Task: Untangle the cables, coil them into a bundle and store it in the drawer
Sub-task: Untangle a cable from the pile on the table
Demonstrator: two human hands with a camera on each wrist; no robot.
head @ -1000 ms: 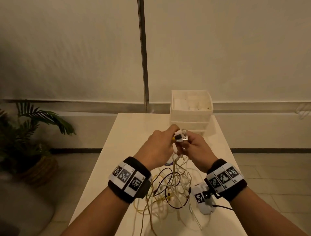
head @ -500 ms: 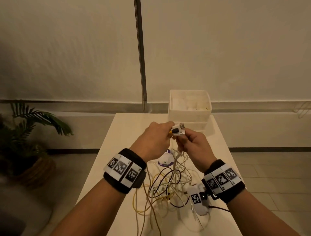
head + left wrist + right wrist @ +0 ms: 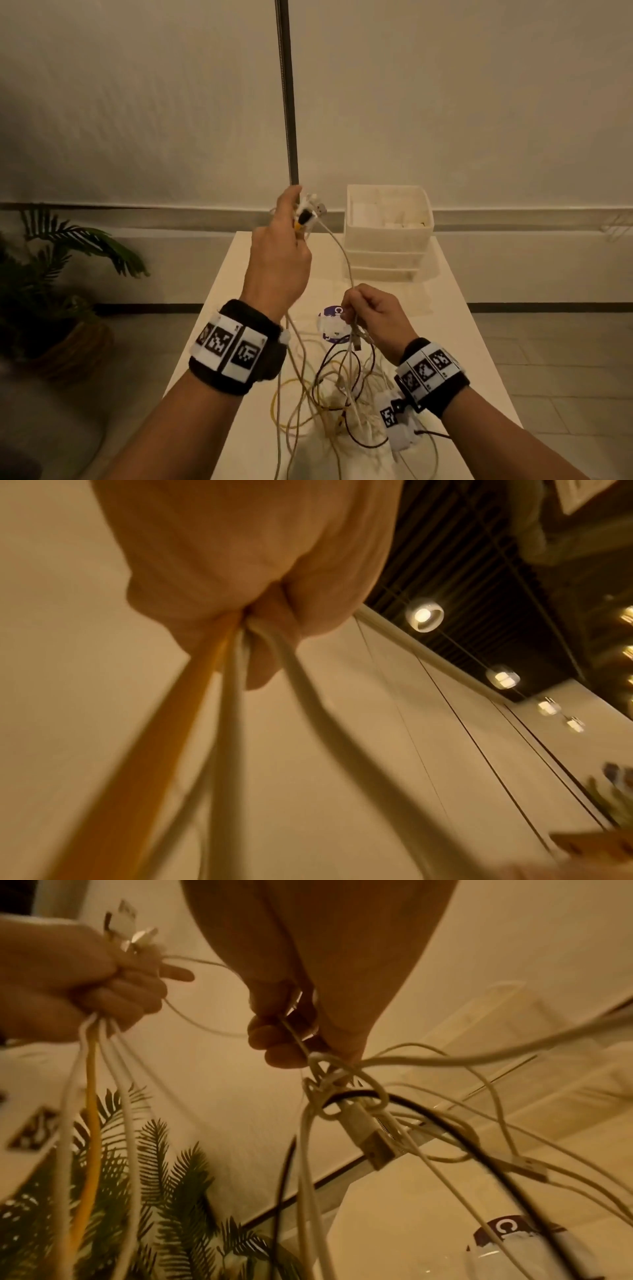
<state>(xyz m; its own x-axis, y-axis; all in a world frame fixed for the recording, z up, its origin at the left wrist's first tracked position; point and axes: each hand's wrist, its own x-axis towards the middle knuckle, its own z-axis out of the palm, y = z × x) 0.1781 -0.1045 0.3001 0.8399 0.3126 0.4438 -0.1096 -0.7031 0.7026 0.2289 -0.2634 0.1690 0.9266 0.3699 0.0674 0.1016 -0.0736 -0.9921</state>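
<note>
A tangle of white, yellow and dark cables (image 3: 337, 394) lies on the white table (image 3: 455, 342). My left hand (image 3: 279, 250) is raised high and grips a bunch of cable ends, their plugs (image 3: 310, 209) sticking out above the fist; white and yellow strands (image 3: 219, 696) hang from it. Lower and to the right, my right hand (image 3: 373, 317) pinches a white cable (image 3: 337, 246) that runs up to the left hand. Just below its fingers (image 3: 274, 1039) sits a knot (image 3: 339, 1088) of looped white and black cable with a USB plug (image 3: 369, 1139).
A white stack of drawers (image 3: 388, 233), its top bin open, stands at the table's far end. A round purple-and-white object (image 3: 330, 323) lies on the table under the cables. A potted palm (image 3: 51, 291) stands on the floor to the left.
My hands were together at the plugs; now the left has lifted up and left with the plug ends, while the right has slid down the white cable towards the tangle.
</note>
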